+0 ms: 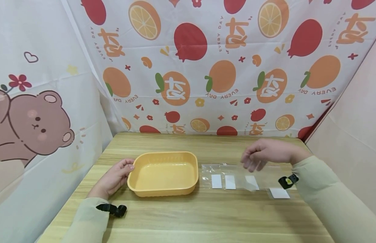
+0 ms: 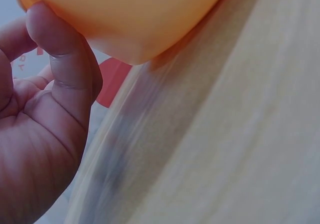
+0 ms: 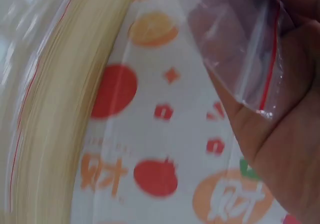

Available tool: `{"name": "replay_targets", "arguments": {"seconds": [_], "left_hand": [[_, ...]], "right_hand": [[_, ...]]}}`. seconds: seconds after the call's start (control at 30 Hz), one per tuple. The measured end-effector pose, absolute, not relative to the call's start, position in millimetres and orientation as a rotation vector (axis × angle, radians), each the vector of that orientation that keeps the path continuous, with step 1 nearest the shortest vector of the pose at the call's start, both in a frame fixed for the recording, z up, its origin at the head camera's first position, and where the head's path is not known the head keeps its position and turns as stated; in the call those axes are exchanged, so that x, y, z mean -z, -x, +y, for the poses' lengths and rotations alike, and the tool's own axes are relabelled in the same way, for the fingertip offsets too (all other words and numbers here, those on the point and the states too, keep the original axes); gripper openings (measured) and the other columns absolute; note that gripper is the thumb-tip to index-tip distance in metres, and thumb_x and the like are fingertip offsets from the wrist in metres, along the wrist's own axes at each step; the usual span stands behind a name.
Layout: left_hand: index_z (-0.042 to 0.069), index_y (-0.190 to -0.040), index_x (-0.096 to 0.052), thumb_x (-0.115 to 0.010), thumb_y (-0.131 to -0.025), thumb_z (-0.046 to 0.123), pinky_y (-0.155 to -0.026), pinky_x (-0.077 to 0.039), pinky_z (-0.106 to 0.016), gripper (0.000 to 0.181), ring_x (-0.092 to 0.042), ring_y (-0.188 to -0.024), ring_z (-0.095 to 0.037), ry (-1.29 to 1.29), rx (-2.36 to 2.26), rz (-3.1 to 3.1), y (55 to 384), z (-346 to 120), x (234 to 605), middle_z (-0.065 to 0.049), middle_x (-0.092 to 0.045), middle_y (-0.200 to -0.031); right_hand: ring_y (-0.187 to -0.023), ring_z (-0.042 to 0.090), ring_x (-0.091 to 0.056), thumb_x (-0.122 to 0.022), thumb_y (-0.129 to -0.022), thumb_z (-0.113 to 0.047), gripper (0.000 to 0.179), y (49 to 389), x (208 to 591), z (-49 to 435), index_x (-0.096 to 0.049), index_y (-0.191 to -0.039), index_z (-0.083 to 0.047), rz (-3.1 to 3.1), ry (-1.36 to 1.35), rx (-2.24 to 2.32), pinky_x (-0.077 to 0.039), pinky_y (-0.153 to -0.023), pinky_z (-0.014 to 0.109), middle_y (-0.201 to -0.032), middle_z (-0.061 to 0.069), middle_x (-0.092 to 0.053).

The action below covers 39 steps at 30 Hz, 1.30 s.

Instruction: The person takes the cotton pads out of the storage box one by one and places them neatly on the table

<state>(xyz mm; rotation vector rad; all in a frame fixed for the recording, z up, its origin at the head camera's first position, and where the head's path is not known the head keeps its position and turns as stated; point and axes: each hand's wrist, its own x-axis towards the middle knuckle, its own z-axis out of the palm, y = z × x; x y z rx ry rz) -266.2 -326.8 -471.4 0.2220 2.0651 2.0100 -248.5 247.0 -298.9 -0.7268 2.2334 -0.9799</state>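
A yellow plastic basin (image 1: pixel 163 193) stands on the table, with my left hand (image 1: pixel 116 175) gripping its left end, thumb on the rim. Inside it nothing lies. To the right, my right hand (image 1: pixel 264 153) is raised over a row of clear bags and pinches a transparent zip-lock bag (image 3: pixel 230 59) with a red seal line. The bag hangs down from the fingers, blurred in the head view. Other flat clear bags (image 1: pixel 207 172) lie under and beside it, each showing a white rectangular patch (image 1: pixel 216 181). Part of my right fingertips is hidden in the wrist view.
One more white-patched bag (image 1: pixel 279 193) lies at the right, close to my right forearm. The wooden table (image 1: pixel 181 219) ends at a fruit-print curtain (image 1: pixel 191 77) behind. A bear-print cloth (image 1: pixel 39 125) hangs on the left and a pale cloth on the right.
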Motion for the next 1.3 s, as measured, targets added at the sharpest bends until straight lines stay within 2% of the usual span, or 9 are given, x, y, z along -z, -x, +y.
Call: {"name": "replay_targets", "arguments": {"seconds": [0.37, 0.57, 0.73, 0.83, 0.97, 1.03, 1.1, 1.2, 1.3], "left_hand": [[-0.005, -0.132, -0.039, -0.051, -0.107, 0.015, -0.069, -0.059, -0.029, 0.034, -0.063, -0.083, -0.013, -0.263, -2.015, 2.067, 269.1, -325.1, 470.7, -0.005, -0.061, -0.104], [-0.002, -0.130, -0.040, -0.051, -0.107, 0.014, -0.070, -0.059, -0.029, 0.031, -0.064, -0.084, -0.013, -0.256, -2.020, 2.056, 270.2, -325.7, 471.3, -0.004, -0.061, -0.103], [-0.004, -0.132, -0.039, -0.051, -0.107, 0.014, -0.069, -0.059, -0.029, 0.033, -0.064, -0.083, -0.013, -0.256, -2.024, 2.062, 269.9, -327.2, 472.2, -0.004, -0.061, -0.103], [-0.006, -0.133, -0.038, -0.051, -0.108, 0.015, -0.069, -0.059, -0.029, 0.035, -0.063, -0.082, -0.013, -0.260, -2.017, 2.070, 269.4, -326.6, 471.9, -0.004, -0.061, -0.103], [-0.008, -0.135, -0.035, -0.050, -0.108, 0.015, -0.069, -0.059, -0.029, 0.039, -0.063, -0.082, -0.012, -0.247, -2.010, 2.074, 268.6, -325.8, 471.4, -0.004, -0.060, -0.103], [-0.009, -0.136, -0.034, -0.050, -0.108, 0.015, -0.069, -0.059, -0.029, 0.041, -0.063, -0.083, -0.013, -0.239, -2.007, 2.074, 268.2, -325.8, 471.4, -0.005, -0.060, -0.104], [-0.009, -0.136, -0.034, -0.050, -0.108, 0.016, -0.070, -0.059, -0.029, 0.040, -0.063, -0.083, -0.013, -0.234, -2.005, 2.074, 267.8, -325.9, 471.5, -0.005, -0.060, -0.104], [-0.007, -0.135, -0.036, -0.051, -0.108, 0.016, -0.070, -0.059, -0.029, 0.039, -0.064, -0.083, -0.013, -0.235, -2.007, 2.071, 267.7, -326.1, 472.0, -0.005, -0.061, -0.103], [-0.006, -0.134, -0.037, -0.051, -0.108, 0.015, -0.069, -0.059, -0.030, 0.036, -0.064, -0.083, -0.013, -0.242, -2.014, 2.063, 268.1, -326.3, 472.8, -0.004, -0.061, -0.103]], "right_hand": [[-0.074, 0.029, -0.067, -0.046, -0.099, 0.003, 0.031, 222.7, 309.1, 332.6, -0.073, -0.101, -0.012, 2.255, 0.584, 0.840, -0.059, -0.065, 0.044, -0.086, 0.013, -0.070], [-0.069, 0.024, -0.068, -0.048, -0.093, 0.004, 0.027, 210.8, 324.4, 372.4, -0.072, -0.101, -0.006, 2.187, 0.431, 0.847, -0.057, -0.058, 0.034, -0.083, 0.012, -0.067], [-0.063, 0.016, -0.061, -0.053, -0.085, 0.006, 0.023, 216.2, 339.6, 388.3, -0.071, -0.093, -0.006, 2.267, 0.330, 0.732, -0.044, -0.052, 0.023, -0.074, 0.006, -0.064], [-0.066, 0.017, -0.058, -0.057, -0.081, 0.009, 0.021, 226.6, 350.2, 395.4, -0.070, -0.085, -0.007, 2.372, 0.267, 0.589, -0.041, -0.055, 0.025, -0.073, 0.004, -0.063], [-0.070, 0.019, -0.055, -0.060, -0.081, 0.010, 0.020, 241.5, 368.1, 403.5, -0.066, -0.078, -0.009, 2.491, 0.272, 0.455, -0.044, -0.062, 0.032, -0.073, 0.002, -0.061], [-0.068, 0.017, -0.051, -0.060, -0.081, 0.009, 0.020, 246.8, 376.5, 406.0, -0.063, -0.074, -0.009, 2.544, 0.316, 0.430, -0.042, -0.061, 0.032, -0.070, -0.001, -0.057], [-0.066, 0.015, -0.047, -0.060, -0.082, 0.007, 0.020, 250.8, 384.0, 408.1, -0.061, -0.074, -0.011, 2.600, 0.355, 0.417, -0.037, -0.059, 0.030, -0.069, -0.002, -0.052], [-0.066, 0.013, -0.044, -0.060, -0.085, 0.004, 0.019, 257.6, 396.8, 412.6, -0.063, -0.076, -0.013, 2.708, 0.451, 0.358, -0.037, -0.060, 0.031, -0.072, -0.004, -0.052], [-0.073, 0.012, -0.050, -0.061, -0.090, 0.000, 0.019, 265.0, 412.5, 416.9, -0.068, -0.082, -0.016, 2.831, 0.504, 0.259, -0.046, -0.067, 0.035, -0.081, -0.004, -0.061]]}}
